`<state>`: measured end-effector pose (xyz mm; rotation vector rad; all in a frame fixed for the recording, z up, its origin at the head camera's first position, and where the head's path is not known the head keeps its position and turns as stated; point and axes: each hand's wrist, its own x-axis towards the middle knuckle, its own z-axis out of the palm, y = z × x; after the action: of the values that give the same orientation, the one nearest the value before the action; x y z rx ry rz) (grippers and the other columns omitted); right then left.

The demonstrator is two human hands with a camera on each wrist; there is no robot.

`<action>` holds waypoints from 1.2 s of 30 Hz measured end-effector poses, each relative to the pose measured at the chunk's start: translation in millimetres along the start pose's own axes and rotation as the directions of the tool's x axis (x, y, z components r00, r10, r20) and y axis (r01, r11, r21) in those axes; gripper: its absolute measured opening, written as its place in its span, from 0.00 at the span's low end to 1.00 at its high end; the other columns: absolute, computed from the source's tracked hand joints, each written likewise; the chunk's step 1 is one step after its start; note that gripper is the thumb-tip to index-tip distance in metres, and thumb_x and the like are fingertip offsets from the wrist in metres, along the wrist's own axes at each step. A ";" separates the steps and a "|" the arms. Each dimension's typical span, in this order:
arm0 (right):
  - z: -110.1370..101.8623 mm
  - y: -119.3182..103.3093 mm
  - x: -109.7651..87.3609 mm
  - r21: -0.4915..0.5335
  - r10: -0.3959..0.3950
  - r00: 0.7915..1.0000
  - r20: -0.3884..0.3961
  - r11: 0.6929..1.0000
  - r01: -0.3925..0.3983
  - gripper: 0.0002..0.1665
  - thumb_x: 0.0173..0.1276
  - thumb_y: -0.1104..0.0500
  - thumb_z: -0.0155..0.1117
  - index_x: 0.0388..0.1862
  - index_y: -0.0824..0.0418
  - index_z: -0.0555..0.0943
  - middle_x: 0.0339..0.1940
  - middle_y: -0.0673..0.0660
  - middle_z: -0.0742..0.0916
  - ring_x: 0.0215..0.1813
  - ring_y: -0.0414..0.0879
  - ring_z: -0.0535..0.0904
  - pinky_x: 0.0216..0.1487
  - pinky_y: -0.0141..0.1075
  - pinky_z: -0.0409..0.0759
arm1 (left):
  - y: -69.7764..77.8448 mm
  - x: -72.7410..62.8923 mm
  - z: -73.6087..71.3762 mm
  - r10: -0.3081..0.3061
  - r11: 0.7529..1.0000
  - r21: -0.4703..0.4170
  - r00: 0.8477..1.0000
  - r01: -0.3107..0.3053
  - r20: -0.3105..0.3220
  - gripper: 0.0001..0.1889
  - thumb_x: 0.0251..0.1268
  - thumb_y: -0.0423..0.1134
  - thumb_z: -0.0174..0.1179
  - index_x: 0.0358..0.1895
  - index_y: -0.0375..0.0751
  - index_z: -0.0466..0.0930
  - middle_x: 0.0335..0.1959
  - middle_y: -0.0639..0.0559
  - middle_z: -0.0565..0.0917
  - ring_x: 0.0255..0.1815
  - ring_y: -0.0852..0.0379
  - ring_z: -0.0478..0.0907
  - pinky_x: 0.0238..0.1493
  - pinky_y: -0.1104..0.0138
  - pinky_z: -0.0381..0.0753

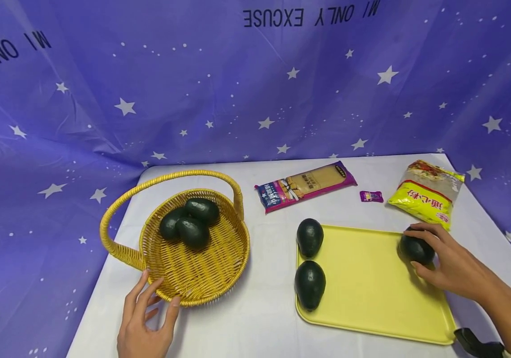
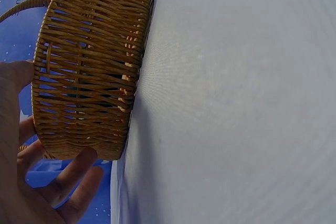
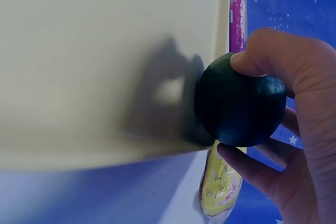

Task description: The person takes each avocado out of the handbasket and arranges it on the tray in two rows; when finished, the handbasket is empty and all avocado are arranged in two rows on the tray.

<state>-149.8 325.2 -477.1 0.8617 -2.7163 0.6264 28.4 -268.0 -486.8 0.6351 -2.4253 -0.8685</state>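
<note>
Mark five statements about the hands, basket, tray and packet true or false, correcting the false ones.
1. The right hand holds an avocado. True.
2. The left hand touches the basket. True.
3. The basket holds five avocados. False: it holds three avocados.
4. In the head view, two avocados lie along the left edge of the tray. True.
5. The small purple packet lies on the tray. False: it lies on the white tablecloth.

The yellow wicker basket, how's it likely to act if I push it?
Its upright woven wall suggests the basket will keep its shape. Its low, broad build should resist tipping. The three avocados inside are rounded, so may roll.
</note>
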 end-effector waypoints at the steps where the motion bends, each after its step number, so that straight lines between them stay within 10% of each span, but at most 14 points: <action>1: 0.0 1.4 -0.2 0.007 -0.006 1.000 -0.001 1.000 0.006 0.50 0.40 0.69 0.89 0.67 0.61 0.80 0.68 0.60 0.76 0.64 0.28 0.66 0.59 0.09 0.58 | 0.0 0.2 -0.1 -0.002 1.000 0.002 1.000 0.001 0.002 0.27 0.63 0.44 0.81 0.65 0.51 0.87 0.78 0.57 0.74 0.48 0.81 0.73 0.45 0.94 0.68; 18: -3.9 1.8 -0.4 -0.004 -0.005 1.000 0.003 1.000 0.005 0.50 0.42 0.68 0.89 0.68 0.61 0.80 0.68 0.63 0.77 0.68 0.25 0.62 0.63 0.07 0.52 | -1.0 -0.6 0.5 -0.001 1.000 0.006 1.000 0.001 -0.003 0.27 0.63 0.43 0.81 0.66 0.50 0.86 0.78 0.55 0.74 0.47 0.89 0.68 0.45 0.94 0.67; 36: 1.3 -26.5 28.5 -0.018 -0.094 0.995 -0.023 0.995 0.094 0.49 0.43 0.68 0.88 0.69 0.59 0.81 0.70 0.61 0.80 0.71 0.49 0.71 0.76 0.14 0.47 | -1.2 -0.7 1.3 0.001 1.000 -0.014 1.000 -0.001 -0.004 0.27 0.63 0.42 0.81 0.65 0.50 0.87 0.78 0.56 0.74 0.47 0.89 0.70 0.45 0.94 0.68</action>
<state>-157.1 291.0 -460.1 0.9651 -2.6385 0.5894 28.5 -267.8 -488.7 0.6296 -2.4140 -0.8818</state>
